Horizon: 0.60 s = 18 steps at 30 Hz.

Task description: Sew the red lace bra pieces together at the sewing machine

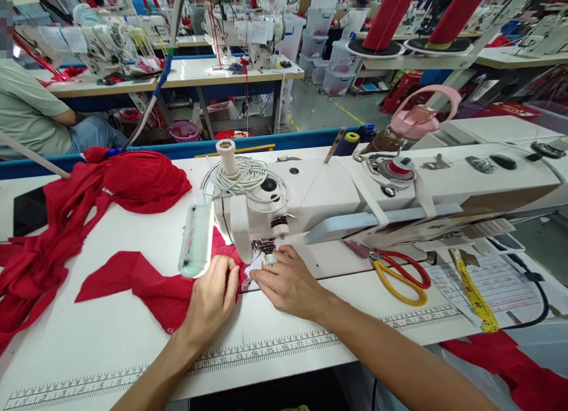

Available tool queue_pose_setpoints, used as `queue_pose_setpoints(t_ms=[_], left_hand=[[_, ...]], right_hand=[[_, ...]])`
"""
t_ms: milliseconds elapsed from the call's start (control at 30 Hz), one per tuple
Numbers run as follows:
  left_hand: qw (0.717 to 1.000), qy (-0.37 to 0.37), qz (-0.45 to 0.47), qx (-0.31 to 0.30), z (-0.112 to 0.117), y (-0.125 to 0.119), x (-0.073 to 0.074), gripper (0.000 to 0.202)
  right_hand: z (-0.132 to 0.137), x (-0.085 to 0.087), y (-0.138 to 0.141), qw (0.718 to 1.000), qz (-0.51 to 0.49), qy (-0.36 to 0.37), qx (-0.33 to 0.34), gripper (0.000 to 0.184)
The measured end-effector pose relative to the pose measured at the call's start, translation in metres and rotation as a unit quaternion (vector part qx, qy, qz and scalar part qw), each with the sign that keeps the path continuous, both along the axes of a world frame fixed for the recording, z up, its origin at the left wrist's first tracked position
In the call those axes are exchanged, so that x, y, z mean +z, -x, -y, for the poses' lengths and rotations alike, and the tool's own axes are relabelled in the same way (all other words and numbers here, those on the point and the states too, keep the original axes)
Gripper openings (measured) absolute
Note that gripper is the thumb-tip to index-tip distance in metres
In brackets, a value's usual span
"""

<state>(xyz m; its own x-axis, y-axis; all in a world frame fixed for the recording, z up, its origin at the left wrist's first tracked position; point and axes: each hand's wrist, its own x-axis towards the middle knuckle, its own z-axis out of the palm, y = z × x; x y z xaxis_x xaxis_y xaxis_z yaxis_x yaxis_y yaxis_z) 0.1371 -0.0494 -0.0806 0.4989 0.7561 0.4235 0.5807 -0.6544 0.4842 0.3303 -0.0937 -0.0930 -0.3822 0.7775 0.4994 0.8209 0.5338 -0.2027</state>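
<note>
A white sewing machine [319, 186] stands across the table, its needle area just beyond my hands. My left hand [213, 290] is closed, thumb against curled fingers, on a piece of red fabric [162, 290] that spreads out to the left and runs under the machine head. Close by on the right, my right hand [290, 284] has its fingers bent together beside the needle and presser foot. What its fingertips hold, if anything, is hidden. A clear greenish plastic guard [196, 239] hangs from the machine above my left hand.
A heap of red fabric [137, 180] lies at the left. Scissors [402, 275] with red and yellow handles and a yellow tape measure [474, 293] lie at the right. A printed ruler [266, 347] follows the front edge. A person [35, 109] sits at the far left.
</note>
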Motion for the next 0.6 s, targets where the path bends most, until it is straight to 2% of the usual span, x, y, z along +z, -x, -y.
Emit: queue_pose_setpoints(t_ms=[233,367,500,600], left_hand=[[0.999,-0.052,-0.007,0.002,0.001,0.002,-0.005,0.008],[1.000,-0.006,-0.010,-0.002,0.001,0.002,-0.005,0.012],[1.000,0.006,-0.021,-0.018,-0.001,0.002,0.002,0.009],[0.994,-0.029,-0.083,-0.067,-0.004,0.007,0.011,0.014]], right_hand=[[0.001,0.001,0.000,1.000,0.008,-0.008,-0.005,0.016],[0.002,0.004,0.003,1.000,0.012,-0.006,-0.002,0.017],[0.003,0.003,0.006,1.000,0.021,0.014,0.000,0.015],[0.003,0.001,0.005,1.000,0.024,0.017,-0.002,0.018]])
